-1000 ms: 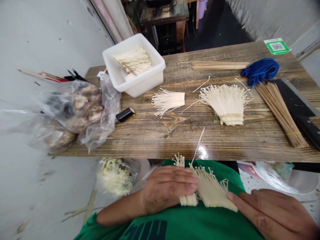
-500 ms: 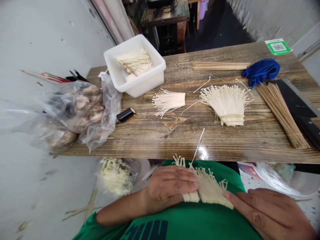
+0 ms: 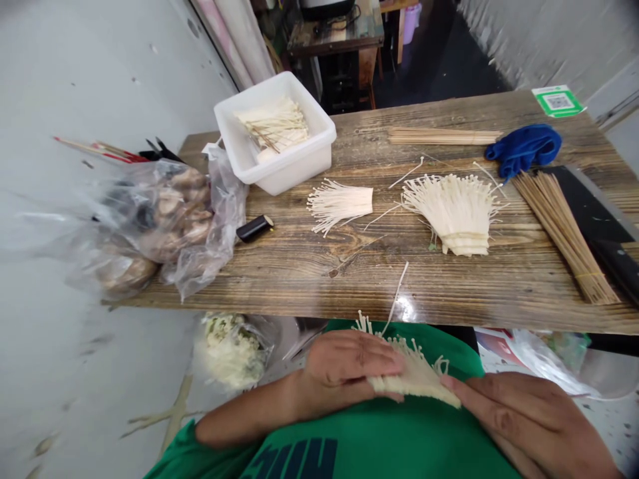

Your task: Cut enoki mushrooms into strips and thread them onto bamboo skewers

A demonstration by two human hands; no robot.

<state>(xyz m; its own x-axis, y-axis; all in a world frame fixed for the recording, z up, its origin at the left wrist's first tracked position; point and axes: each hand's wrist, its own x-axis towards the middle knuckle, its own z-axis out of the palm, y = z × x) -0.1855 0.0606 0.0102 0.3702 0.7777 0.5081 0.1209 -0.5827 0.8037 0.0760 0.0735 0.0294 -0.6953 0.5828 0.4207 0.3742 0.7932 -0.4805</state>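
Note:
Close to my green shirt, a flattened bunch of enoki mushrooms (image 3: 419, 379) is held between both hands, caps pointing up toward the table edge. My left hand (image 3: 349, 362) is closed over its left part, thumb beneath and fingers across the front. At the bunch's right end, the fingertips of my right hand (image 3: 529, 412) pinch the edge; its thumb is mostly hidden. A wide fan of enoki (image 3: 452, 213) lies on the wooden table (image 3: 299, 279), and a smaller enoki piece (image 3: 344, 204) lies to its left.
A white tub (image 3: 294, 169) with enoki stands at the back left, beside a plastic bag of brown mushrooms (image 3: 174, 213). A short black object (image 3: 255, 228) lies near it. At right are bamboo skewers (image 3: 564, 233), a blue cloth (image 3: 524, 148) and a knife (image 3: 594, 206).
My left hand has slid slightly right over the enoki, its thumb now showing beneath, and the held bunch looks narrower. My right hand has shifted slightly left. The view has moved a little.

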